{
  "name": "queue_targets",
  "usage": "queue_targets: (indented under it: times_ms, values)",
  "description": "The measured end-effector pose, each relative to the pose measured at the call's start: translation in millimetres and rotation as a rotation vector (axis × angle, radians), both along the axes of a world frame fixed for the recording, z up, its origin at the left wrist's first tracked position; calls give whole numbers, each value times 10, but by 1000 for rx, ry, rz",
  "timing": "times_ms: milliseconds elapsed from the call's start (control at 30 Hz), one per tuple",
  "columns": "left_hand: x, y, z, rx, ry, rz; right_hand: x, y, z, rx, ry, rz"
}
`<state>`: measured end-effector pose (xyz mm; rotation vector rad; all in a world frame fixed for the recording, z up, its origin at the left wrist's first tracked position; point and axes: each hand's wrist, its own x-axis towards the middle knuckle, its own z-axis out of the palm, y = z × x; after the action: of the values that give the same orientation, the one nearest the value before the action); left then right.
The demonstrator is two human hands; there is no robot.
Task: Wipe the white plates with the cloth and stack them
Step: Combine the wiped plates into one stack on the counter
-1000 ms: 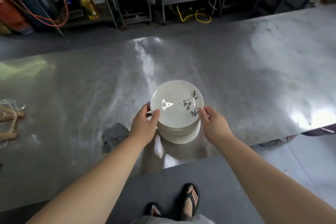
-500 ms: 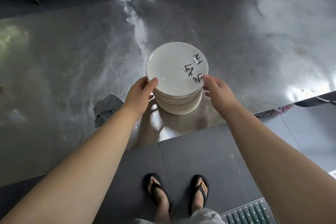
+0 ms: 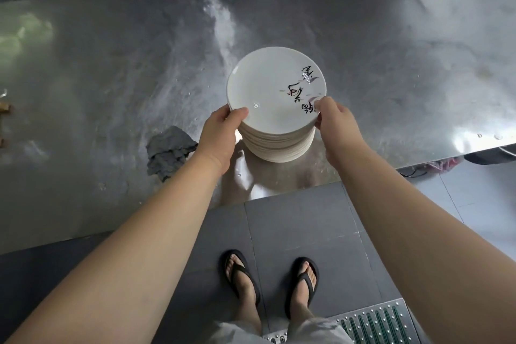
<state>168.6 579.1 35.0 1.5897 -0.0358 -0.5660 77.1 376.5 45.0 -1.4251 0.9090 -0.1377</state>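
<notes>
While the stack of white plates stands on the steel worktop close to its near edge, both hands are at the top plate; the left hand takes its left rim, thumb over the edge and fingers hidden below, its grip closed on that plate; the right hand pinches the near right rim, thumb on top beside the black brush marks, its grip likewise closed on the plate; whether the plate is lifted clear of the stack I cannot tell; the grey cloth lies crumpled on the worktop just left of the left wrist, apart from the stack; below, feet in black flip-flops stand on the dark floor, a metal grate to their right.
</notes>
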Motion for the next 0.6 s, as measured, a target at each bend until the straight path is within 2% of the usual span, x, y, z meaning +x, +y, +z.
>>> queue_targets:
  times_ms: [233,600]
  values:
    - [-139,48,2,2,84,43,-9,93,-5,117,9,-93]
    - [-51,104,71,-49,85,90,38,84,38,156,-31,-32]
